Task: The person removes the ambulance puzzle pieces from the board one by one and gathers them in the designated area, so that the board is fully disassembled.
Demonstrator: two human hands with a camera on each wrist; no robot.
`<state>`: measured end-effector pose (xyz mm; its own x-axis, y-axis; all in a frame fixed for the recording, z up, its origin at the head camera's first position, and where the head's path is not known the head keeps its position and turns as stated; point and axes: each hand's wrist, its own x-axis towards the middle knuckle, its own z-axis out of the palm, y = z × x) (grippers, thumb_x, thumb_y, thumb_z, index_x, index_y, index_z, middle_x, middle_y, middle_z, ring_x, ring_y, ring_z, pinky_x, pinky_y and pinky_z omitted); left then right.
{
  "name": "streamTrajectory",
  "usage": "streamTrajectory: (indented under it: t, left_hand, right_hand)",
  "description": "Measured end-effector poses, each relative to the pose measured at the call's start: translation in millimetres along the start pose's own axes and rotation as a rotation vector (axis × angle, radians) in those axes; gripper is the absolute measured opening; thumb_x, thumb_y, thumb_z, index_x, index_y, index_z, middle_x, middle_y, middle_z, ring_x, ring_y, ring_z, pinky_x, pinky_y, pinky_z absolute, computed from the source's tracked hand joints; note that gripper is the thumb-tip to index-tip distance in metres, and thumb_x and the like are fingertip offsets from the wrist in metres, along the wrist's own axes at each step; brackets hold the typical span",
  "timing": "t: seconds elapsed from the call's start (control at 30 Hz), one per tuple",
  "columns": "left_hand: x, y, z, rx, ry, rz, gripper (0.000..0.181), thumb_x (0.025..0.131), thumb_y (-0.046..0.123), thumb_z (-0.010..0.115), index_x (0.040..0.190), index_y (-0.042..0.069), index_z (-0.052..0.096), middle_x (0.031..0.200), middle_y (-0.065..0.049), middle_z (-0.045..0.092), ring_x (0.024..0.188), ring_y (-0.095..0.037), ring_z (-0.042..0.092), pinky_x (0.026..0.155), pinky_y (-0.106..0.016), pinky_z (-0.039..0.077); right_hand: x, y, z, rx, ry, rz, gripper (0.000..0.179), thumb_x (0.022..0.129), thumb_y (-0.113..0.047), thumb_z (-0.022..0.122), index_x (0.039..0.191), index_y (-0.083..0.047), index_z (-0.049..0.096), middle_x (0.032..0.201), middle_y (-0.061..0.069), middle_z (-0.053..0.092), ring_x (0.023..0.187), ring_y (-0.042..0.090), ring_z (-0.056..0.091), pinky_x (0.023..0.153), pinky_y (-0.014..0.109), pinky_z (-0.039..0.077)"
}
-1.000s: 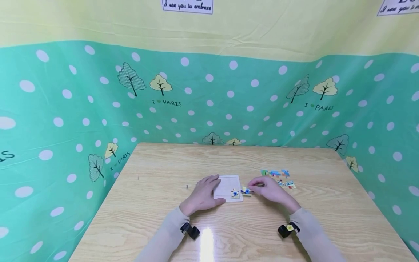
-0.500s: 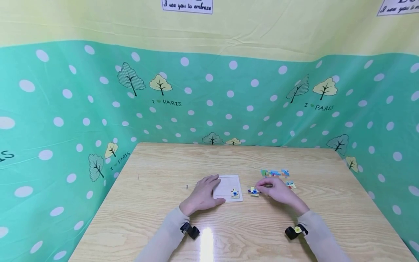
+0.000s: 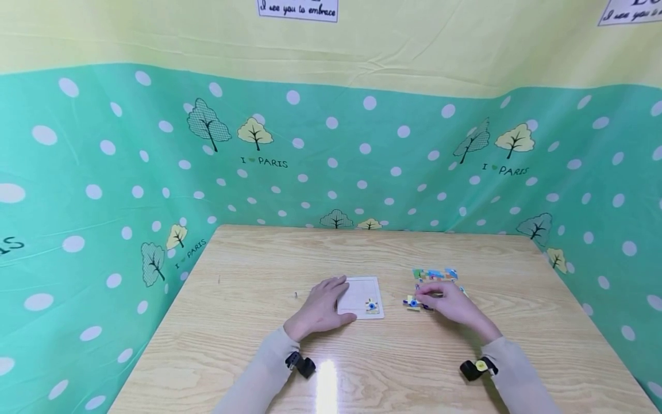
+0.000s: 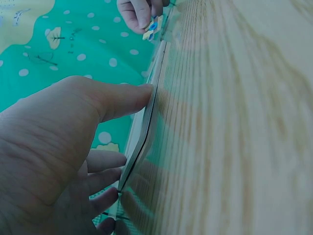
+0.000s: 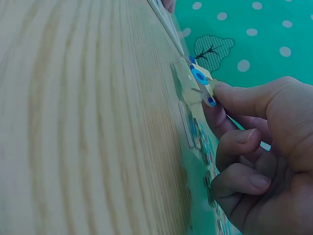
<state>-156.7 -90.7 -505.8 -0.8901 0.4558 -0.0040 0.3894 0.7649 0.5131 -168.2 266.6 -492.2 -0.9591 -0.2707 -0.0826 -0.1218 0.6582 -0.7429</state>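
My right hand [image 3: 451, 303] pinches a jigsaw puzzle piece [image 3: 412, 303] by its edge, between thumb and index finger. Yellow with a blue round spot, the piece [image 5: 199, 77] is tilted close over the table in the right wrist view, its other fingers loosely curled. A white puzzle tray [image 3: 357, 292] lies flat to its left. One similar puzzle piece [image 3: 372, 306] sits in the tray's front right corner. My left hand [image 3: 322, 306] rests spread at the tray's left side, its thumb [image 4: 129, 98] straight along the near edge and the fingers at the left edge.
Several colourful puzzle pieces [image 3: 434, 274] lie in a row behind my right hand, and others are partly hidden under it. A small dark speck [image 3: 296, 295] is on the wooden table [image 3: 258, 259] left of the tray. A green dotted cloth [image 3: 331, 149] hangs behind.
My right hand has moved to the right, away from the tray, carrying the pinched puzzle piece towards the loose pieces. My left hand and the tray stay in place.
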Motion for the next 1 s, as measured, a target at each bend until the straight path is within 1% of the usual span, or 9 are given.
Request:
streamTrajectory:
  t: [0.07,0.2,0.27,0.33,0.5,0.67,0.8,0.9,1.0]
  left_hand:
    - [0.3,0.0,-0.1,0.001,0.001,0.0,0.084,0.091,0.049,0.075,0.158,0.005,0.05,0.171,-0.012,0.04,0.159,-0.037,0.035,0.13,-0.06,0.028]
    - [0.4,-0.5,0.2,0.005,-0.001,-0.003,0.085,0.091,0.05,0.075,0.158,0.006,0.05,0.171,-0.012,0.04,0.159,-0.037,0.035,0.13,-0.06,0.028]
    - [0.4,-0.5,0.4,0.007,-0.002,-0.005,0.085,0.091,0.05,0.075,0.158,0.006,0.05,0.171,-0.012,0.04,0.159,-0.037,0.035,0.13,-0.06,0.028]
    - [0.4,-0.6,0.7,0.008,-0.002,-0.006,0.085,0.091,0.05,0.075,0.159,0.006,0.049,0.172,-0.012,0.04,0.159,-0.037,0.035,0.13,-0.06,0.028]
    - [0.8,-0.4,0.7,0.003,-0.004,-0.009,0.085,0.091,0.05,0.075,0.159,0.007,0.049,0.172,-0.011,0.039,0.159,-0.036,0.034,0.131,-0.059,0.027]
    - [0.6,-0.3,-0.2,0.004,-0.001,-0.001,0.085,0.091,0.051,0.075,0.159,0.006,0.049,0.172,-0.011,0.04,0.159,-0.037,0.035,0.13,-0.06,0.028]
    - [0.5,-0.2,-0.7,0.005,0.002,0.003,0.084,0.091,0.05,0.075,0.158,0.006,0.05,0.171,-0.012,0.04,0.159,-0.037,0.035,0.13,-0.06,0.028]
    - [0.2,0.1,-0.4,0.005,0.0,0.0,0.084,0.091,0.05,0.075,0.159,0.006,0.049,0.171,-0.012,0.04,0.159,-0.037,0.035,0.13,-0.06,0.028]
    - [-0.2,0.2,0.0,0.004,0.0,-0.001,0.084,0.091,0.05,0.075,0.158,0.006,0.049,0.171,-0.012,0.04,0.159,-0.037,0.035,0.13,-0.06,0.028]
  right_hand:
    - [-1.6,2,-2,-0.005,0.004,0.01,0.018,0.103,-0.024,0.072,0.114,-0.014,0.08,0.126,0.01,0.075,0.123,0.032,0.066,0.102,0.048,0.057]
    - [-3.4,7,-7,-0.006,0.001,0.026,0.02,0.102,-0.024,0.072,0.116,-0.012,0.08,0.121,0.009,0.076,0.11,0.024,0.067,0.084,0.032,0.056]
    - [-4.3,9,-10,-0.005,-0.002,0.033,0.021,0.102,-0.025,0.072,0.116,-0.011,0.08,0.121,0.009,0.075,0.104,0.021,0.065,0.077,0.028,0.054]
    - [-5.0,11,-13,-0.007,0.003,0.038,0.022,0.102,-0.026,0.072,0.117,-0.011,0.08,0.12,0.009,0.076,0.103,0.021,0.064,0.076,0.027,0.054]
    - [-7.4,19,-21,-0.04,0.031,0.03,0.027,0.104,-0.03,0.071,0.12,-0.01,0.079,0.122,0.01,0.076,0.116,0.028,0.066,0.089,0.033,0.053]
    - [-11.0,26,-29,-0.052,0.044,0.037,0.031,0.105,-0.03,0.069,0.122,-0.006,0.077,0.123,0.013,0.076,0.118,0.032,0.067,0.092,0.037,0.055]
    - [-14.8,31,-35,-0.057,0.048,0.051,0.034,0.106,-0.029,0.067,0.124,-0.003,0.076,0.127,0.018,0.074,0.121,0.038,0.067,0.101,0.051,0.057]
    - [-18.3,34,-40,-0.065,0.044,0.062,0.035,0.106,-0.029,0.066,0.126,-0.001,0.075,0.131,0.023,0.072,0.126,0.045,0.064,0.108,0.062,0.052]
    - [-21.1,36,-45,-0.067,0.04,0.076,0.036,0.106,-0.028,0.066,0.126,0.001,0.074,0.132,0.026,0.071,0.127,0.047,0.063,0.108,0.063,0.052]
